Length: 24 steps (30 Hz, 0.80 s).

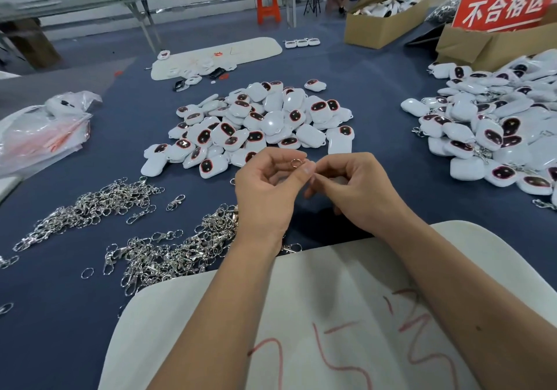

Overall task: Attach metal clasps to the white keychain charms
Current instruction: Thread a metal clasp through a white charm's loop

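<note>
Ring: we pinch a small split ring [295,163] between both hands, above the near edge of the middle pile
Left hand [265,190]: grip closed on the ring with thumb and forefinger
Right hand [349,187]: fingertips curled in, nipping the ring's other side
Charms left: a big heap of white charms [262,124] in the middle of the bench [120,154], no clasps showing
Charms done: the far-right pile [488,130] shows clasps attached
Clasps [168,248]: loose heaps near left, plenty to go
</note>
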Available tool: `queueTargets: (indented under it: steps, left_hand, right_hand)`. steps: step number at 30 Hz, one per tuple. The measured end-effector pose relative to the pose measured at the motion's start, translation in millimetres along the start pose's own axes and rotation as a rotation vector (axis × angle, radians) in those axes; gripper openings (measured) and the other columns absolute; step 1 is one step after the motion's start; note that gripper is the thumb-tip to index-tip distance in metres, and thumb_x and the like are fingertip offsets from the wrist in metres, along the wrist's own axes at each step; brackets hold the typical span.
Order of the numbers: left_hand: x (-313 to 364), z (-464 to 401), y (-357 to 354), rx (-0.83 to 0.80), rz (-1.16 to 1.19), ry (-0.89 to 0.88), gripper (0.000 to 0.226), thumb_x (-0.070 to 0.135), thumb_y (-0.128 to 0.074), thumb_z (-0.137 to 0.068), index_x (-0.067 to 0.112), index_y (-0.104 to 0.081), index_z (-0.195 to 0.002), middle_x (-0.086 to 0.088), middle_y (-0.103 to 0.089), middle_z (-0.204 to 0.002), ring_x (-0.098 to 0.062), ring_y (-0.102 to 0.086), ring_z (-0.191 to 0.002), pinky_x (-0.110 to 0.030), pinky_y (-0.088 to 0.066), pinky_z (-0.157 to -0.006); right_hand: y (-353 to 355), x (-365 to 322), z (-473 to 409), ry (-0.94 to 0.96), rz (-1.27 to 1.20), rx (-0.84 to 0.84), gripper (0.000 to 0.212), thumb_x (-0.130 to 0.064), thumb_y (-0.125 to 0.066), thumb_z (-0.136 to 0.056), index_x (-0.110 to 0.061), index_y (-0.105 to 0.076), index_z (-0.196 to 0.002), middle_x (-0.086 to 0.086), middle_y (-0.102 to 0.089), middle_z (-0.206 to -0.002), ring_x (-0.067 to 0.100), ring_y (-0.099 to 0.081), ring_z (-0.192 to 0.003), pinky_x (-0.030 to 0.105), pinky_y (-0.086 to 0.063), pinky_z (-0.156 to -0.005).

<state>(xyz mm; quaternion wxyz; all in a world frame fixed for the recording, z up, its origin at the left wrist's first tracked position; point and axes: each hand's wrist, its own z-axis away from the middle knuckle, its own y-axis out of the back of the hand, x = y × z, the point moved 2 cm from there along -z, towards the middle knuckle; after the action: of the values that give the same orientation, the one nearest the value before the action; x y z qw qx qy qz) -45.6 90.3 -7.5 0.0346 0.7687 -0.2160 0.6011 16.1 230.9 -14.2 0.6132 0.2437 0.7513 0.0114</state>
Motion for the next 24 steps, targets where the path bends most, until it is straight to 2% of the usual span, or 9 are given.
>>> queueTargets:
  steps: [3,6,8,12,17,19,21,24]
  left_hand:
    - [-1.4,-1.9,2.3,0.027,0.016,-0.012,0.019,-0.007,-0.078,-0.082,0.011,-0.073,-0.087,-0.003,-0.073,-0.079,-0.015,-0.071,-0.077,-0.022,-0.055,-0.074]
    - [-3.3,-2.5,5.2,0.068,0.028,0.002,0.015,-0.007,-0.079,-0.081,0.005,-0.072,-0.088,-0.007,-0.075,-0.082,-0.019,-0.074,-0.081,-0.023,-0.057,-0.075]
    - [-4.4,-2.0,5.7,0.082,0.038,0.017,0.014,-0.007,-0.079,-0.081,0.001,-0.070,-0.087,-0.012,-0.077,-0.086,-0.026,-0.077,-0.085,-0.029,-0.059,-0.077]
    - [-5.3,-1.1,5.1,0.079,0.060,0.062,0.015,-0.008,-0.078,-0.081,0.002,-0.067,-0.080,-0.016,-0.077,-0.085,-0.032,-0.077,-0.085,-0.037,-0.061,-0.081]
    - [-6.2,-2.0,4.1,0.078,0.054,0.129,0.012,-0.003,-0.078,-0.083,-0.002,-0.067,-0.083,-0.017,-0.076,-0.079,-0.023,-0.074,-0.074,-0.031,-0.060,-0.076]
    - [-5.3,-2.3,4.4,0.080,0.061,0.141,0.012,-0.003,-0.078,-0.083,-0.004,-0.066,-0.084,-0.016,-0.075,-0.077,-0.020,-0.073,-0.070,-0.028,-0.059,-0.073]
    - [-3.9,-1.8,3.4,0.055,0.041,0.137,0.013,-0.004,-0.077,-0.084,-0.006,-0.065,-0.087,-0.014,-0.075,-0.075,-0.018,-0.073,-0.067,-0.025,-0.058,-0.069]
    - [-1.6,0.3,0.6,0.024,-0.035,0.115,0.015,-0.007,-0.074,-0.085,0.000,-0.063,-0.091,-0.012,-0.074,-0.075,-0.018,-0.072,-0.069,-0.025,-0.057,-0.068]
  right_hand:
    - [3.4,-0.4,0.5,0.016,-0.088,0.025,0.013,-0.024,-0.073,-0.098,-0.022,-0.079,-0.086,-0.004,-0.075,-0.071,0.005,-0.045,-0.046,0.022,-0.047,-0.048]
    - [6.4,-0.9,1.3,0.016,-0.140,0.048,0.005,-0.026,-0.080,-0.093,-0.022,-0.076,-0.092,-0.001,-0.078,-0.081,0.003,-0.057,-0.056,0.022,-0.049,-0.049]
    - [4.7,-1.7,1.6,0.025,-0.126,0.054,0.013,-0.027,-0.084,-0.089,-0.020,-0.073,-0.093,-0.002,-0.078,-0.083,0.005,-0.060,-0.060,0.023,-0.052,-0.051]
    - [4.5,-2.2,2.3,0.062,-0.008,0.146,0.022,-0.031,-0.090,-0.083,-0.023,-0.072,-0.093,-0.007,-0.077,-0.081,0.004,-0.063,-0.066,0.020,-0.051,-0.065]
    - [2.3,-8.8,4.8,0.196,0.084,0.189,0.008,-0.016,-0.085,-0.087,-0.020,-0.079,-0.090,-0.011,-0.076,-0.081,0.009,-0.072,-0.079,0.017,-0.053,-0.077]
    - [2.5,-9.0,4.6,0.204,0.078,0.198,0.008,-0.013,-0.081,-0.091,-0.020,-0.080,-0.087,-0.013,-0.076,-0.079,0.005,-0.070,-0.077,0.012,-0.050,-0.076]
    - [4.9,-6.3,2.7,0.153,0.035,0.206,0.010,-0.014,-0.077,-0.094,-0.020,-0.080,-0.087,-0.017,-0.073,-0.074,0.001,-0.064,-0.067,0.008,-0.046,-0.068]
    - [6.7,-3.5,0.8,0.088,-0.031,0.205,0.010,-0.014,-0.075,-0.096,-0.019,-0.079,-0.088,-0.016,-0.073,-0.071,-0.001,-0.059,-0.057,0.007,-0.043,-0.060]
